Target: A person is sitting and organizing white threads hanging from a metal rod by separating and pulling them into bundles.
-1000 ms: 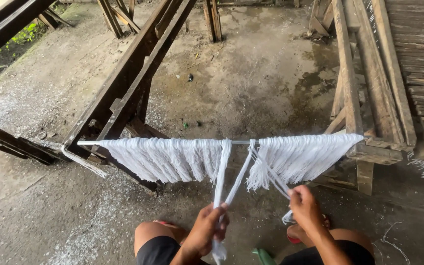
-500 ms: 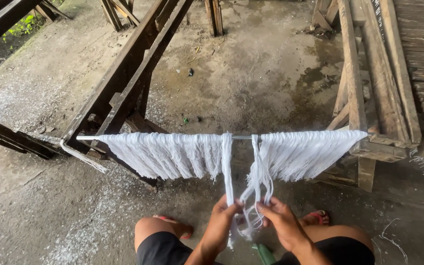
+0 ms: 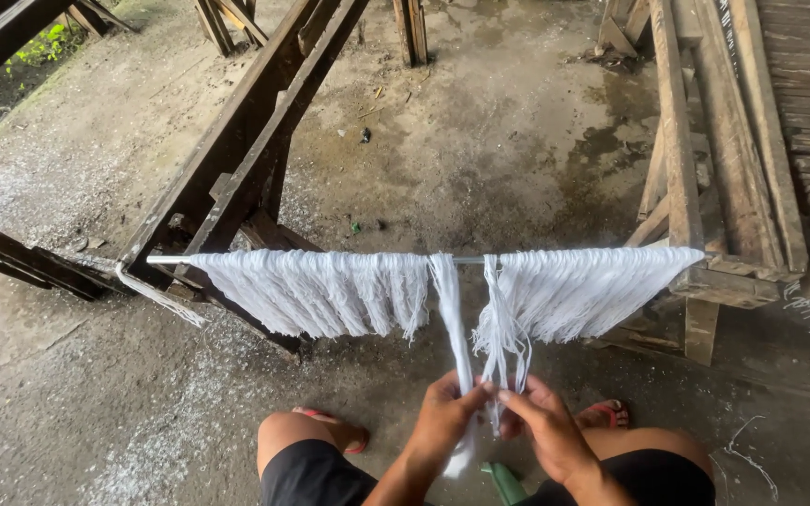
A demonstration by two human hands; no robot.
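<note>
Pinching two white fibre strands [image 3: 466, 328] hanging from the metal rod [image 3: 461, 260], the left hand [image 3: 449, 419] and right hand [image 3: 544, 426] had closed together below it; a second earlier they were apart. Combed fringe [image 3: 316, 290] hung left of them, wooden frame [image 3: 696, 187] right.

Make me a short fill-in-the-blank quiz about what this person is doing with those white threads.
1. The white threads hang from a thin horizontal ____ that rests across wooden frames.
2. The left hand and right hand meet at strands pulled down from the ____ of the row.
3. The ground under the frames is bare ____.
4. The person wears black ____.

Missing words: rod; middle; concrete; shorts
</note>
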